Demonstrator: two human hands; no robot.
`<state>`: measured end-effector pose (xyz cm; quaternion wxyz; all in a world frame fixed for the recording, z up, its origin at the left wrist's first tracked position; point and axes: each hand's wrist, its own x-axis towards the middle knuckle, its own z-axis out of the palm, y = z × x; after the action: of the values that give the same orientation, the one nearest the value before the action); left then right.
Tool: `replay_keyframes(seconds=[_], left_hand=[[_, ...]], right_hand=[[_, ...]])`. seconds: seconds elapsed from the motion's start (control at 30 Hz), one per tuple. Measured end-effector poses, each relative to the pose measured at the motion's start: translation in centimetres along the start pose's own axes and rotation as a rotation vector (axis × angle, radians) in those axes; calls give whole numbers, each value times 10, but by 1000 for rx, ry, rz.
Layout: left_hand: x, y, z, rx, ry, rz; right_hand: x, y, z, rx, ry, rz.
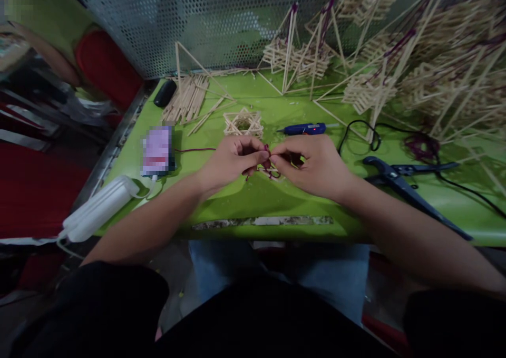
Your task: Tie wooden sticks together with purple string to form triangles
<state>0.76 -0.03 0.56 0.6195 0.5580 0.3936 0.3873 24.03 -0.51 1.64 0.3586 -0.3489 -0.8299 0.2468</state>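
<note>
While pinching dark red cord (pixel 270 169) between them: left hand (pixel 233 160) and right hand (pixel 312 164), fingertips closed, above green table (pixel 261 197).

I see a glossy lime-green table (pixel 253 200). On it lie a blue glue gun (pixel 304 129), a small square frame of pale wooden sticks (pixel 243 123), a loose bundle of sticks (pixel 185 100), dark-handled cutters (pixel 399 181), a black cable (pixel 361 131), a white power strip (pixel 98 207) and tall stick pyramids (pixel 415 68).
</note>
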Motion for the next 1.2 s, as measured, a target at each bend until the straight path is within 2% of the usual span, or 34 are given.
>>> replay_keyframes(seconds=[0.1, 0.2, 0.6, 0.7, 0.83, 1.07, 1.2], left_hand=[[2, -2, -2, -22, 32, -8], [3, -2, -2, -55, 63, -16], [2, -1, 1, -151, 76, -31], [2, -1, 1, -146, 91, -7], [0, -2, 1, -101, 57, 93], [-8, -1, 1, 211, 83, 294], [-10, -1, 2, 259, 97, 370]], right_hand=[[-4, 3, 2, -134, 77, -155], [-6, 6, 3, -156, 120, -237], [-4, 6, 2, -164, 108, -284], [-4, 3, 0, -111, 96, -227], [-1, -2, -3, 102, 77, -64], [4, -1, 2, 346, -51, 188], [5, -3, 1, 423, -95, 283]])
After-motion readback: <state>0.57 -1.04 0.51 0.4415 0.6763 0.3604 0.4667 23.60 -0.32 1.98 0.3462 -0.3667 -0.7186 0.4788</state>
